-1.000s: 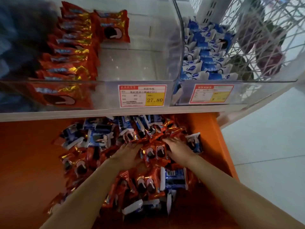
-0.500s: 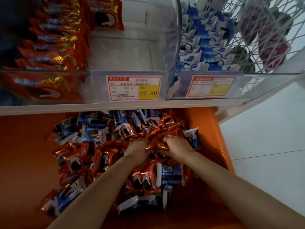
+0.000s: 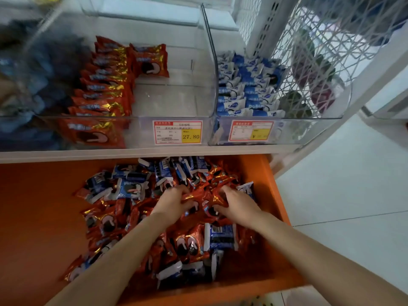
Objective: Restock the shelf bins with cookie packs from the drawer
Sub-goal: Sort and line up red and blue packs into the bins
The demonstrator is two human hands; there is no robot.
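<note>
An open orange drawer [image 3: 39, 213] holds a loose heap of red and blue cookie packs [image 3: 187, 241]. My left hand [image 3: 172, 203] and my right hand [image 3: 239, 204] are both in the heap, fingers curled round a bunch of red packs [image 3: 204, 198] gathered between them. Above the drawer, a clear shelf bin [image 3: 174, 100] has a row of red packs [image 3: 103, 89] along its left side and bare floor on its right. The clear bin to its right [image 3: 309, 129] holds blue and white packs [image 3: 245, 89].
Price labels [image 3: 177, 132] sit on the bin fronts, above the white shelf edge [image 3: 132, 152]. A white wire mesh panel [image 3: 326, 51] closes the shelf's right end. Pale tiled floor [image 3: 344, 195] lies to the right. A blurred bin of dark blue packs [image 3: 26, 85] is at far left.
Both hands have drawn closer together and their fingers have curled round red packs in the heap. The view has tilted slightly, showing more of the bins.
</note>
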